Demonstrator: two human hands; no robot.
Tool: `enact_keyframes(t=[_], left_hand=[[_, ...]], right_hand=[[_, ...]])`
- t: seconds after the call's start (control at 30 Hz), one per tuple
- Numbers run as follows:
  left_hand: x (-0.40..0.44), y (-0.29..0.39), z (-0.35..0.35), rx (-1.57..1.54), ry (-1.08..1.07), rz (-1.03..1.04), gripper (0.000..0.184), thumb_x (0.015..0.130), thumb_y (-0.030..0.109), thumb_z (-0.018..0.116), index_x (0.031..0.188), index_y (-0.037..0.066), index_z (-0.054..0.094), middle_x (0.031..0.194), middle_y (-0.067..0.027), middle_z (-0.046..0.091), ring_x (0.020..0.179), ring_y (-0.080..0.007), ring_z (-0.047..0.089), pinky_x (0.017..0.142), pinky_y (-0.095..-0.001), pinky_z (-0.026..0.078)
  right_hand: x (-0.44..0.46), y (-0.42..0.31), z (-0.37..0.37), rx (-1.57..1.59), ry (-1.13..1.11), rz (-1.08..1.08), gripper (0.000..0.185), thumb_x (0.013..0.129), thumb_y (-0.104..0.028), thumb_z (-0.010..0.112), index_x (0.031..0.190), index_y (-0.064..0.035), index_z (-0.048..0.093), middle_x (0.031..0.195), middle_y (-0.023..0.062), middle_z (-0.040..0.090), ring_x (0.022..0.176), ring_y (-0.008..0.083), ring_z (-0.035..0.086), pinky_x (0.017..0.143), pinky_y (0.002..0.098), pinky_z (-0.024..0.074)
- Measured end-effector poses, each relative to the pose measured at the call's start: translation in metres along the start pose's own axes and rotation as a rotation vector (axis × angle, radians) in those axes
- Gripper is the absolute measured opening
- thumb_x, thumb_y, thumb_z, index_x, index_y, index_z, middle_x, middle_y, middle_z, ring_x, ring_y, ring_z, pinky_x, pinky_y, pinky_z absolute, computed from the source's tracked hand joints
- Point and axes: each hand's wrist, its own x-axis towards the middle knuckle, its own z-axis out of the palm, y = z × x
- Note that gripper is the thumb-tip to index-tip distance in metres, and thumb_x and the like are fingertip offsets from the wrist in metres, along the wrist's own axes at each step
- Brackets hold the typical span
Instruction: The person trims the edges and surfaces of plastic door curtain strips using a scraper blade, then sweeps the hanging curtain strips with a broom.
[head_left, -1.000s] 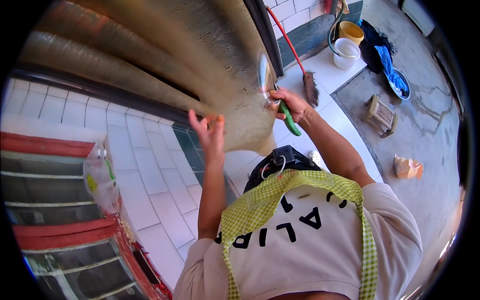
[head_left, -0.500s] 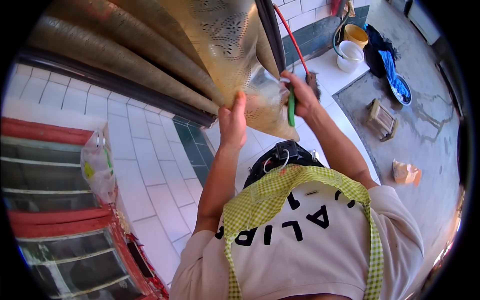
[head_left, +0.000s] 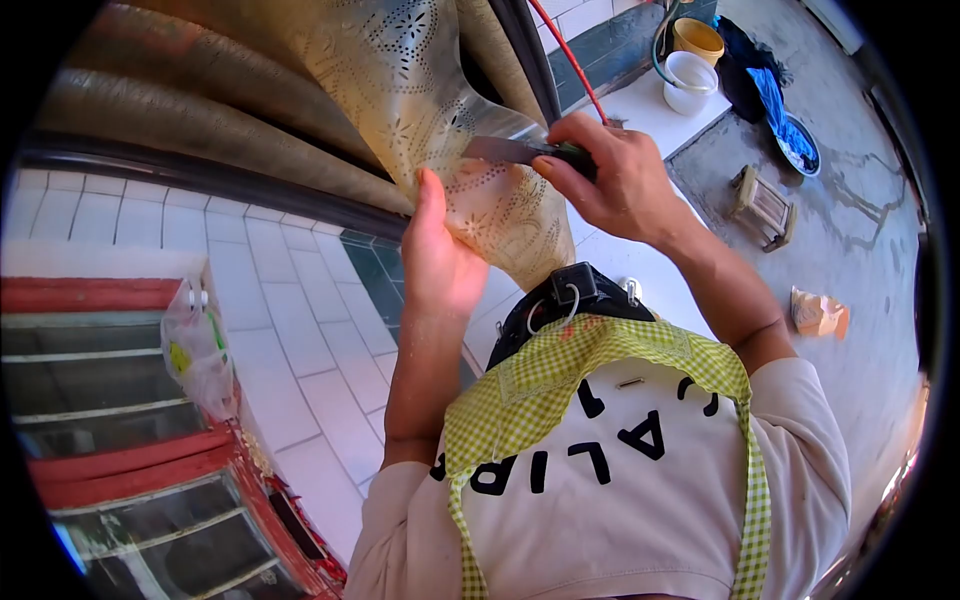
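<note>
One translucent gold-patterned plastic sheet (head_left: 415, 110) hangs in front: left hand (head_left: 440, 262) pinches it, right hand (head_left: 628, 175) clasps dark-green-handled metal knife (head_left: 500, 150) across it. Probably cutting; next stroke calls for tension.

Between left hand (head_left: 440, 255) and right hand (head_left: 625, 180): patterned sheet (head_left: 405, 110) and knife (head_left: 505, 151) in the way.
Outside left hand: dark rail (head_left: 240, 188) above, open room below.
Chest side: small black box (head_left: 574, 282) close beneath sheet.

Left hand (head_left: 436, 255): fingers obscured behind patterned sheet (head_left: 408, 115); right hand (head_left: 628, 180) covers much of knife handle (head_left: 575, 158).
</note>
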Motion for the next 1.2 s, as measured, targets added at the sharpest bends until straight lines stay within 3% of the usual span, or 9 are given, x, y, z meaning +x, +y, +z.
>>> enact_keyframes(t=[0.2,0.57,0.67,0.9,1.03,1.2], left_hand=[[-0.007,0.0,0.013,-0.16,-0.026,0.022,0.056,0.099,0.045,0.03,0.138,0.004,0.031,0.135,-0.0132,0.043,0.128,-0.0286,0.038,0.107,-0.046,0.03],[0.001,0.002,0.005,-0.251,-0.166,0.072,0.068,0.096,0.051,0.03,0.138,-0.002,0.03,0.143,-0.0173,0.035,0.133,-0.0291,0.032,0.111,-0.0422,0.023],[0.003,0.003,0.018,-0.243,-0.17,0.128,0.073,0.095,0.056,0.029,0.139,-0.003,0.028,0.144,-0.0171,0.033,0.133,-0.0288,0.031,0.111,-0.0421,0.022],[0.006,-0.001,0.009,-0.204,-0.22,0.152,0.08,0.091,0.061,0.033,0.14,-0.002,0.027,0.146,-0.0165,0.03,0.135,-0.0282,0.029,0.112,-0.0413,0.021],[0.006,-0.002,0.017,-0.174,-0.234,0.178,0.083,0.09,0.064,0.032,0.14,-0.002,0.027,0.147,-0.016,0.029,0.134,-0.0282,0.029,0.111,-0.0417,0.022],[0.01,-0.002,0.011,-0.136,-0.294,0.196,0.086,0.087,0.067,0.036,0.141,0.001,0.027,0.147,-0.0147,0.028,0.133,-0.0274,0.03,0.11,-0.0411,0.024]], right_hand=[[-0.001,-0.021,0.021,-0.013,0.15,0.081,0.018,0.085,-0.027,0.062,0.093,-0.0134,0.055,0.071,0.009,0.06,0.062,0.0319,0.061,0.05,0.0426,0.0459],[-0.012,-0.038,0.039,0.044,0.104,0.06,0.014,0.082,-0.023,0.065,0.086,-0.0136,0.056,0.067,0.0071,0.057,0.056,0.0301,0.059,0.046,0.0394,0.0449],[0.006,-0.024,0.037,0.121,0.259,0.075,0.013,0.082,-0.023,0.065,0.087,-0.013,0.057,0.067,0.007,0.057,0.057,0.0298,0.059,0.046,0.0389,0.0446],[-0.009,-0.04,0.037,0.007,0.114,0.005,0.015,0.081,-0.026,0.066,0.084,-0.0147,0.056,0.068,0.0065,0.057,0.054,0.0292,0.058,0.044,0.0403,0.0437],[0.01,-0.03,0.03,-0.018,0.239,0.036,0.015,0.08,-0.025,0.066,0.083,-0.0149,0.056,0.067,0.0058,0.056,0.054,0.0286,0.058,0.044,0.0403,0.0441],[-0.005,-0.04,0.031,-0.029,0.165,-0.036,0.014,0.081,-0.024,0.065,0.082,-0.0153,0.055,0.066,0.0053,0.055,0.053,0.0268,0.058,0.042,0.0383,0.0436]])
